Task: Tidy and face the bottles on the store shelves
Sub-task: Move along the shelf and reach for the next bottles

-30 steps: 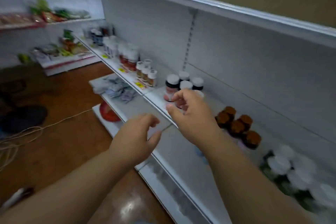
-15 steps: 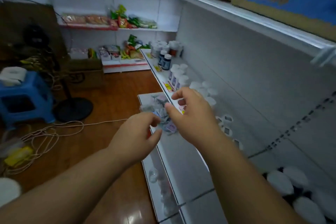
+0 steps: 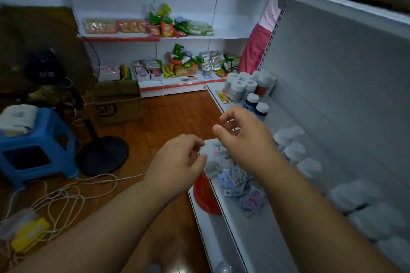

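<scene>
White shelf (image 3: 261, 237), wooden floor (image 3: 168, 117), blue stool (image 3: 37, 146).

Over on the left, a blue plastic stool (image 3: 37, 150) stands on the wooden floor (image 3: 168, 117) with a white roll (image 3: 18, 118) on top. Just beside it sits the round black base of a standing fan (image 3: 103, 155). Behind that, an open cardboard box (image 3: 118, 104) rests on the floor. Pale cord (image 3: 66, 195) loops loosely across the boards, running towards a yellow object (image 3: 30, 234) at the lower left. Along the far wall, snack packets (image 3: 175, 25) crowd the red-edged racks. A red bowl (image 3: 205, 195) sits low down, with loose sachets (image 3: 238, 180) heaped just above it.
</scene>
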Tool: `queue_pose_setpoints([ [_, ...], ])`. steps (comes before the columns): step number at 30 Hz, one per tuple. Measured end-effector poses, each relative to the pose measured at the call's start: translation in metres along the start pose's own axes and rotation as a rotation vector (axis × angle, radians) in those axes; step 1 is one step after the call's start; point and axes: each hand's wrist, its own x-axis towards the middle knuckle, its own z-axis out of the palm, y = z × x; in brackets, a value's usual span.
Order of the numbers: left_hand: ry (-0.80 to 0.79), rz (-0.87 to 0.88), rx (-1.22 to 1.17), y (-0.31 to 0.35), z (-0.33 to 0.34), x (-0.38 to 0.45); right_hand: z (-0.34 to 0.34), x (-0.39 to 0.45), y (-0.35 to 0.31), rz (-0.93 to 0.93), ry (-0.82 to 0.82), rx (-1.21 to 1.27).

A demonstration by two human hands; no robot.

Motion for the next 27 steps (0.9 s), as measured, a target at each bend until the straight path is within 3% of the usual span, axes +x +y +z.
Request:
queue_pose_setpoints([
  [9,-0.192,0.227,-0.09,-0.026,0.027,0.181,-0.022,0.125,0.059,0.298,0.271,-0.034],
  [14,-0.221,0.276,-0.081,-0.039,0.059,0.268,-0.035,0.222,0.127,0.378,0.27,-0.202],
  [22,-0.263,0.37,-0.103,-0.043,0.074,0.367,-0.032,0.339,0.218,0.531,0.047,-0.415],
  [27,-0.371,0.43,-0.135,-0.045,0.085,0.409,-0.011,0.335,0.224,0.545,0.234,-0.461],
])
